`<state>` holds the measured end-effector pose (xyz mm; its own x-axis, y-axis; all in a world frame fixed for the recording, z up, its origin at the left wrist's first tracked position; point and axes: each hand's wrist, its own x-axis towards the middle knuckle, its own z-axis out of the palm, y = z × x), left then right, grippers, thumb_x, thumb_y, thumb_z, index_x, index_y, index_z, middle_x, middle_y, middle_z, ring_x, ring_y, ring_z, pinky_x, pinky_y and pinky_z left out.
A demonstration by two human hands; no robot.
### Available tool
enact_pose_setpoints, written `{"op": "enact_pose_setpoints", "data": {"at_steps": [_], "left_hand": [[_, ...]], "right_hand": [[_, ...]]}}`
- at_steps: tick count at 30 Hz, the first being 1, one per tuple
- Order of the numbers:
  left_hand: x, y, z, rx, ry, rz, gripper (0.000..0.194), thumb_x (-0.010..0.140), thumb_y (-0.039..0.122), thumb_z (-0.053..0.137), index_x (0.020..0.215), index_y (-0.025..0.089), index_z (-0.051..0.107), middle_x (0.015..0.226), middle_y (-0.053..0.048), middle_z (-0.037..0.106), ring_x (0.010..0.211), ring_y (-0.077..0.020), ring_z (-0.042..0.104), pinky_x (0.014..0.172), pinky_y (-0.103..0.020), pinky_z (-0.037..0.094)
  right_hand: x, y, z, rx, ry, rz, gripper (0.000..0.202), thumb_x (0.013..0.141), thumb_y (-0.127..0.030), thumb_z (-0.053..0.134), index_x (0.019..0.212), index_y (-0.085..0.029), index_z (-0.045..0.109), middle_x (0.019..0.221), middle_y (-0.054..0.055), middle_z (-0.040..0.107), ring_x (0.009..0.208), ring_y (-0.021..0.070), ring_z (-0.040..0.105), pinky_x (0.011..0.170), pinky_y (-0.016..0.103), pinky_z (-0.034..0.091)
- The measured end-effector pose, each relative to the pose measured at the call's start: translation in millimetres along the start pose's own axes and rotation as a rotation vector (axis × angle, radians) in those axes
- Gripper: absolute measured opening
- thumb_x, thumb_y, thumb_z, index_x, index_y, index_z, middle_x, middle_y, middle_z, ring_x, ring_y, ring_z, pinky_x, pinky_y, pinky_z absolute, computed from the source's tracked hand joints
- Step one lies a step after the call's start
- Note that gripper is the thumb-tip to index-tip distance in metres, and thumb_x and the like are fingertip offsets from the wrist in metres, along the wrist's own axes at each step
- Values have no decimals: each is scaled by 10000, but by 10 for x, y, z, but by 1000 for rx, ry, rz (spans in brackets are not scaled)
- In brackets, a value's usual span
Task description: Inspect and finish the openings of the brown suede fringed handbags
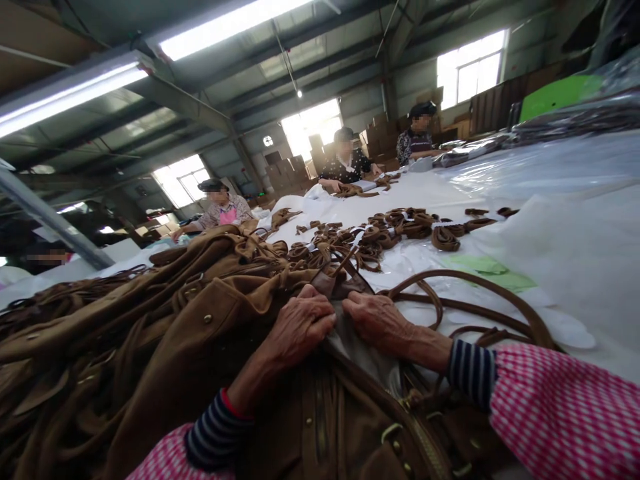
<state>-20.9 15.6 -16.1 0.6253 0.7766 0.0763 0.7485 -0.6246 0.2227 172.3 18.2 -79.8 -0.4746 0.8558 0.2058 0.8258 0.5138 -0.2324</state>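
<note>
A brown bag (295,407) with zips and brass-coloured fittings lies right in front of me, its mouth spread so that the grey lining (345,340) shows. My left hand (303,320) is closed on the lining at the left side of the opening. Opposite it, my right hand (377,323) pinches the lining's right side. A small gap separates the two hands. Just beyond them a brown leather-like piece (327,283) stands up at the far end of the opening. The fingertips are partly hidden in the cloth.
More brown bags (190,320) are heaped on the left. Coiled brown straps (400,230) lie across the white-covered table (560,220), and loose straps (480,303) curve at the right. Several co-workers sit beyond, one in a dotted top (350,172). Plastic-wrapped goods (575,117) are stacked at the far right.
</note>
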Motion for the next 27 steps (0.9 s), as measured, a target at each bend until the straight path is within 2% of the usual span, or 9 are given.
{"op": "enact_pose_setpoints", "data": {"at_steps": [3, 6, 8, 12, 16, 19, 21, 23, 27], "left_hand": [[37, -58, 16, -57, 2, -27, 154, 933, 210, 578, 912, 233, 730, 944, -5, 686, 1001, -210, 542, 865, -332, 432], [57, -103, 60, -24, 4, -9, 244, 881, 168, 607, 1036, 294, 747, 1013, 8, 700, 1063, -227, 529, 896, -350, 419], [69, -122, 106, -19, -11, 25, 195, 889, 204, 625, 978, 304, 767, 968, 7, 705, 1037, -232, 527, 879, -351, 414], [84, -139, 222, -29, 9, 69, 110, 871, 264, 691, 900, 315, 785, 859, 1, 704, 966, -237, 517, 811, -343, 406], [74, -127, 312, -29, 109, 52, 130, 866, 226, 692, 751, 257, 745, 790, -11, 700, 933, -238, 517, 784, -345, 394], [52, -86, 329, 11, 118, 67, 111, 888, 229, 665, 793, 246, 720, 841, -10, 712, 955, -243, 525, 795, -364, 366], [38, -56, 336, 58, 109, 91, 74, 894, 235, 660, 831, 244, 697, 878, -6, 712, 974, -249, 527, 801, -384, 333], [33, -34, 354, 106, 113, 121, 58, 894, 214, 649, 845, 237, 672, 897, -3, 701, 984, -250, 529, 813, -400, 308], [56, -19, 409, 155, 129, 155, 115, 905, 170, 610, 804, 219, 634, 881, -4, 692, 973, -237, 522, 801, -398, 282]], "right_hand": [[-14, 16, -5, 20, 25, -25, 194, 975, -154, 461, 1063, -140, 633, 1025, 118, 687, 823, 211, 664, 626, 288, 380], [-53, 63, -39, 156, 55, -97, 101, 911, -138, 539, 953, -140, 632, 926, 72, 686, 765, 171, 616, 648, 272, 381], [-85, 99, -51, 296, 84, -144, 33, 838, -131, 607, 819, -158, 608, 769, 1, 628, 677, 133, 551, 613, 250, 353], [-107, 122, -22, 543, 138, -139, 111, 762, -131, 650, 684, -166, 578, 611, -70, 493, 562, 87, 444, 533, 222, 285], [-96, 83, 1, 646, 174, -95, 46, 775, -131, 657, 749, -150, 689, 648, -53, 585, 613, 102, 513, 571, 208, 348], [-171, 146, -122, 619, 149, -144, 133, 801, -112, 628, 847, -160, 744, 728, -27, 667, 675, 119, 581, 637, 211, 405], [-277, 309, -318, 539, 163, -120, 151, 813, -123, 624, 877, -171, 751, 786, -7, 701, 723, 136, 613, 685, 224, 433], [-414, 587, -590, 422, 233, -14, 142, 838, -158, 617, 885, -176, 750, 834, 16, 720, 770, 155, 634, 724, 243, 451], [-715, 1338, -1120, 91, 277, 374, 192, 852, -170, 559, 897, -180, 746, 905, 32, 742, 808, 163, 649, 755, 250, 455]]}}
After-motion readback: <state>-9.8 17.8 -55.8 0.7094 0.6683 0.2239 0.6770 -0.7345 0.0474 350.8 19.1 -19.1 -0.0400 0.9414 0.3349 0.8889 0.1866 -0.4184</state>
